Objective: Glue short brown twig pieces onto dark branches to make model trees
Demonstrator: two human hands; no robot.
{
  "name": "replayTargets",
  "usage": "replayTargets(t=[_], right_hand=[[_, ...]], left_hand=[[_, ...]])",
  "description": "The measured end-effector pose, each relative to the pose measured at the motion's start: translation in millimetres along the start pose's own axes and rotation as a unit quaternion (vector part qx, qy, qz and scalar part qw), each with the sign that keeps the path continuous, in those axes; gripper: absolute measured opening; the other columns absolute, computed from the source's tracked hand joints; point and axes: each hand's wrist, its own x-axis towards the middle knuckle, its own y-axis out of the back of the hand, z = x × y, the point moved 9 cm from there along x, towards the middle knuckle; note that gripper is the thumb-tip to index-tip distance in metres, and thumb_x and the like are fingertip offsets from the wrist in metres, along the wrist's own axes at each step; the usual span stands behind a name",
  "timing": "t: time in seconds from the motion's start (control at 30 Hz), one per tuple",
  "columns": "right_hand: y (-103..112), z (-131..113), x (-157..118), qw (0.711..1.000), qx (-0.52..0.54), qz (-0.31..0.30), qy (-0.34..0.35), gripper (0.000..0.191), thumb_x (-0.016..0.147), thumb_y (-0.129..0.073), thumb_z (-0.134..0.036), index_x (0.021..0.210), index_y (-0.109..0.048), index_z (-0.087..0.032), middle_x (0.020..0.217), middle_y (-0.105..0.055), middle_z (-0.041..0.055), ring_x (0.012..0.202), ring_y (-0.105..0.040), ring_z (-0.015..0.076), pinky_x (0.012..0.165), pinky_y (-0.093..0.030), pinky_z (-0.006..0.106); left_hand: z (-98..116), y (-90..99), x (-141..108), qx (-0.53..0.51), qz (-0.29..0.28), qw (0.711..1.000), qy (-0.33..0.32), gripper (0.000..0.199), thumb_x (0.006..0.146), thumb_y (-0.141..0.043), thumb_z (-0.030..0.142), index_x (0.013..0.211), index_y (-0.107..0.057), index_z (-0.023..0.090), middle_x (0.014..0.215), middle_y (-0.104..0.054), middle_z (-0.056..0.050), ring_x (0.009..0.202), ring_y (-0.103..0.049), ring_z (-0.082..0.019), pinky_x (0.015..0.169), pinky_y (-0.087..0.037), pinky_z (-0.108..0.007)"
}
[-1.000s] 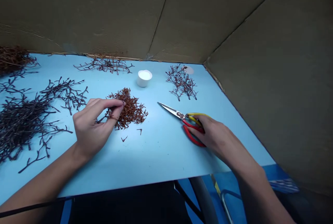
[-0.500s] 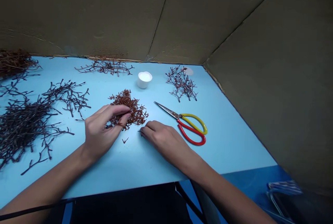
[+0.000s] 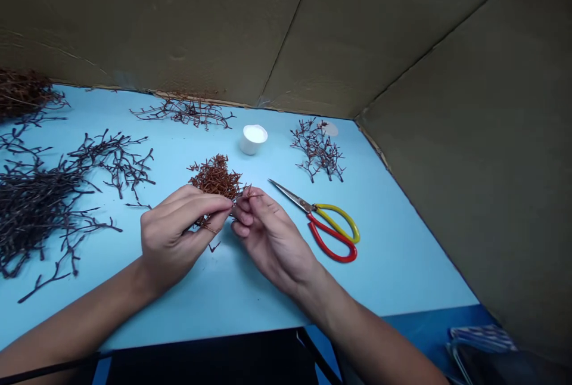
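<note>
My left hand [image 3: 179, 233] is closed in a pinch in front of a pile of small reddish-brown twig pieces [image 3: 217, 173]. Whatever sits between its thumb and fingertip is too small to make out. My right hand [image 3: 272, 236] is turned palm up, its thumb and finger closed on a thin brown twig [image 3: 254, 195]. The fingertips of both hands meet, or nearly meet, at the pile's right front edge. One loose V-shaped twig piece [image 3: 215, 247] lies on the table just below them.
Scissors [image 3: 308, 206] with one red and one yellow handle lie right of my hands. Behind stands a small white cup [image 3: 254, 139]. Dark branched twigs [image 3: 36, 206] cover the left side, with more twig bunches [image 3: 318, 149] at the back. Cardboard walls [image 3: 201, 27] enclose the table.
My right hand has lifted off the table, turned palm up and moved to the left hand, with a thin twig now visible in its fingers. My left fingertips have closed together.
</note>
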Motion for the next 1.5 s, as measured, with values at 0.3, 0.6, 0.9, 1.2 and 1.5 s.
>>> replayTargets(t=[0.3,0.6,0.9,1.2,1.5], right_hand=[[1.1,30.7,-2.6,0.997,0.048,-0.007,-0.059,0.028,0.082,-0.098,-0.036,0.09,-0.076,-0.021,0.078,-0.065,-0.0024,0.071,-0.056,0.0089,0.064,-0.048,0.018],[2.5,32.5,-2.0,0.998,0.043,-0.001,-0.043,0.026,0.083,-0.097,-0.037,0.09,-0.077,-0.021,0.073,-0.068,-0.0037,0.064,-0.06,0.0064,0.063,-0.051,0.015],[2.5,21.6,-1.0,1.0,-0.022,0.01,0.015,0.025,0.082,-0.097,-0.036,0.085,-0.077,-0.021,0.072,-0.065,-0.0034,0.067,-0.058,0.0082,0.066,-0.049,0.018],[12.0,-0.4,-2.3,0.967,-0.19,0.02,0.171,0.015,0.092,-0.088,-0.036,0.091,-0.079,-0.024,0.081,-0.065,-0.0027,0.068,-0.059,0.0116,0.067,-0.049,0.027],[9.0,10.6,7.3,0.992,-0.126,-0.027,-0.001,0.024,0.082,-0.095,-0.035,0.078,-0.077,-0.019,0.073,-0.061,-0.0022,0.066,-0.053,0.0109,0.067,-0.045,0.026]], left_hand=[[1.8,-1.6,0.4,0.056,-0.028,0.998,0.013,0.012,0.092,-0.081,0.005,0.097,-0.076,0.014,0.083,-0.082,-0.001,0.071,-0.074,-0.011,0.074,-0.055,-0.027],[2.5,-5.1,-2.9,0.056,-0.04,0.998,-0.008,0.011,0.094,-0.08,0.005,0.1,-0.075,0.014,0.086,-0.083,-0.003,0.073,-0.076,-0.014,0.073,-0.054,-0.032],[4.0,-4.7,-0.5,0.066,-0.049,0.996,-0.015,0.012,0.095,-0.078,0.004,0.099,-0.074,0.015,0.085,-0.083,-0.003,0.074,-0.074,-0.014,0.072,-0.052,-0.032],[4.6,-10.3,-1.5,0.095,-0.091,0.99,-0.042,0.011,0.097,-0.073,0.003,0.099,-0.071,0.014,0.088,-0.082,-0.005,0.076,-0.07,-0.017,0.075,-0.05,-0.034],[-0.7,-15.0,-8.6,0.111,-0.12,0.983,-0.088,0.014,0.103,-0.062,0.006,0.109,-0.071,0.015,0.094,-0.081,-0.008,0.081,-0.069,-0.02,0.075,-0.048,-0.037]])
